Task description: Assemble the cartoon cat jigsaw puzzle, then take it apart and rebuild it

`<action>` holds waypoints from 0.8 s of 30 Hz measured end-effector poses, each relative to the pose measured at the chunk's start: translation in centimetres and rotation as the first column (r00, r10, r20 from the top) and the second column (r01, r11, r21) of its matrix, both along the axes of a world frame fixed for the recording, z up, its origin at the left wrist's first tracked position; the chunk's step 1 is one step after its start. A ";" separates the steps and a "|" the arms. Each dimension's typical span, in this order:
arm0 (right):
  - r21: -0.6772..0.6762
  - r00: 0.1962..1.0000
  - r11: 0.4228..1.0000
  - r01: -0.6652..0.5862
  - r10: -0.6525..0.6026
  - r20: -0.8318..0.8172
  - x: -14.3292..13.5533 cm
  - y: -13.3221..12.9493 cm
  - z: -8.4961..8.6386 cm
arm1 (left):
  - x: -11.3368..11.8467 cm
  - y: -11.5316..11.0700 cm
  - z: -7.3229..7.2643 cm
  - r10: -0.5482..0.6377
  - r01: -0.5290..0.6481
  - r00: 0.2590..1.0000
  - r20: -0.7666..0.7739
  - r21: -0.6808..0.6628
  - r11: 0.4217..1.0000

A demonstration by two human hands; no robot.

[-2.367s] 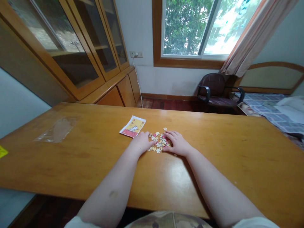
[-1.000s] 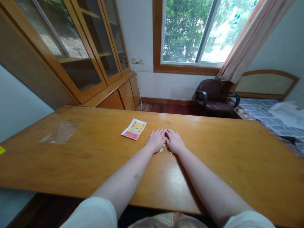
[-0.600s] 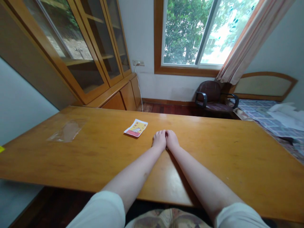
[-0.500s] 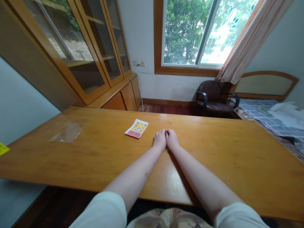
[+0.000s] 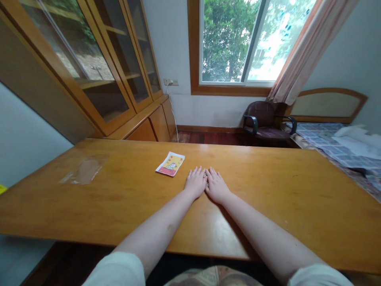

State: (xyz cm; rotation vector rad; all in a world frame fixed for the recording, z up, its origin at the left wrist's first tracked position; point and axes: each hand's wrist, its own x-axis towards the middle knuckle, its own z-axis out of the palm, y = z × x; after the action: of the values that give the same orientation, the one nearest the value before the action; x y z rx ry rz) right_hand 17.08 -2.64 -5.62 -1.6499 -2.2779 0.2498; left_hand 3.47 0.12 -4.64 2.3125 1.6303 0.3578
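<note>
Frame centre: left hand [image 5: 195,183], right hand [image 5: 217,186] palms down, fingers fairly straight, apparently corralling small pieces [image 5: 205,175]; grip hidden, cannot tell.

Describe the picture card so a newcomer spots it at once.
On the wooden table, look ahead and left of the left hand. The card lies there, white-edged, yellow over red with a whitish animal; the plastic bag farther left is see-through.
</note>
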 end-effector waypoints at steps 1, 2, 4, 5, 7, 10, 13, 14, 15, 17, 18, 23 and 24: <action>-0.003 1.000 1.000 -0.002 0.002 -0.011 -0.3 0.4 -0.1 | 0.4 0.2 0.0 -0.010 0.011 1.000 0.014 -0.008 1.000; -0.001 0.999 1.000 0.007 -0.007 -0.033 -0.6 0.9 -0.2 | 0.8 0.5 0.1 -0.003 0.003 0.999 0.043 -0.018 1.000; 0.004 0.993 0.999 0.034 -0.034 -0.110 -1.0 2.1 -0.4 | 1.6 1.1 0.2 0.063 -0.056 0.987 0.150 -0.050 0.997; -0.003 0.982 0.997 0.072 -0.072 -0.173 -1.2 2.8 -0.4 | 1.9 1.5 0.3 0.107 -0.093 0.971 0.216 -0.073 0.993; -0.043 0.936 0.987 0.158 -0.163 -0.312 -1.4 3.9 -0.4 | 2.7 2.2 0.3 0.189 -0.158 0.930 0.315 -0.122 0.980; -0.102 0.847 0.968 0.229 -0.250 -0.469 -1.4 4.8 -0.1 | 4.0 3.1 0.2 0.249 -0.203 0.897 0.366 -0.159 0.966; -0.165 0.656 0.950 0.265 -0.303 -0.692 -1.5 5.2 0.2 | 5.2 3.6 -0.1 0.280 -0.223 0.869 0.409 -0.183 0.958; -0.189 0.583 0.943 0.274 -0.319 -0.747 -1.5 5.2 0.3 | 5.6 3.6 -0.1 0.297 -0.235 0.849 0.437 -0.193 0.953; -0.208 0.531 0.937 0.282 -0.333 -0.780 -1.6 5.3 0.4 | 5.9 3.6 -0.1 0.325 -0.249 0.805 0.496 -0.213 0.945; -0.227 0.478 0.929 0.291 -0.347 -0.807 -1.9 5.4 0.5 | 6.2 3.6 -0.1 0.384 -0.267 0.663 0.643 -0.277 0.923; -0.230 0.464 0.928 0.293 -0.348 -0.815 -2.1 5.4 0.6 | 6.3 3.6 -0.1 0.408 -0.266 0.580 0.705 -0.310 0.913; -0.230 0.358 0.931 0.285 -0.326 -0.875 -2.9 5.4 1.1 | 6.3 3.4 1.1 0.447 -0.271 0.282 0.849 -0.376 0.886; -0.222 0.332 0.934 0.280 -0.311 -0.891 -3.0 5.3 1.3 | 6.3 3.2 1.4 0.441 -0.280 0.182 0.879 -0.383 0.880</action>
State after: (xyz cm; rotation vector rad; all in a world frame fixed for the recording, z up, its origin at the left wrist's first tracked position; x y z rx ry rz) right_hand 14.09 2.65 -4.33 -1.3343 -1.0711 0.8683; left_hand 9.78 3.29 -3.28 0.9744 1.3330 1.3901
